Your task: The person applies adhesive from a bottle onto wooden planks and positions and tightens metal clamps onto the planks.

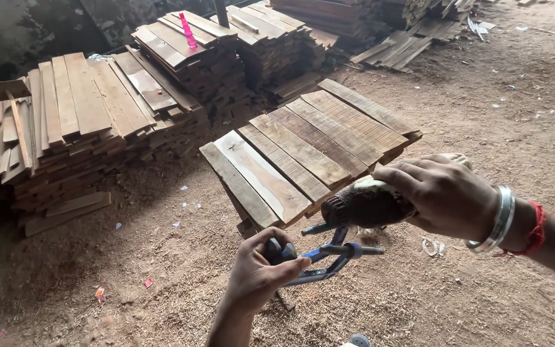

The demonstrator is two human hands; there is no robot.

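Below the planks [309, 151], both hands' fingers wrap a hand drill [348, 218], its bit seemingly hidden.

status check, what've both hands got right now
Left hand gripping blue metal hand-drill crank. Right hand clamped on its dusty rounded top. Row of wooden planks just ahead.

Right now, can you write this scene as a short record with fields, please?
Place: wood yard, floor covered with sawdust
Left hand: left hand grips the blue crank handle of a hand drill
Right hand: right hand presses on the drill's dark rounded top knob
Wrist: silver bangles and a red thread on the right wrist
In front: flat row of planks raised above the floor
Behind: stacked boards, a pink object on one stack
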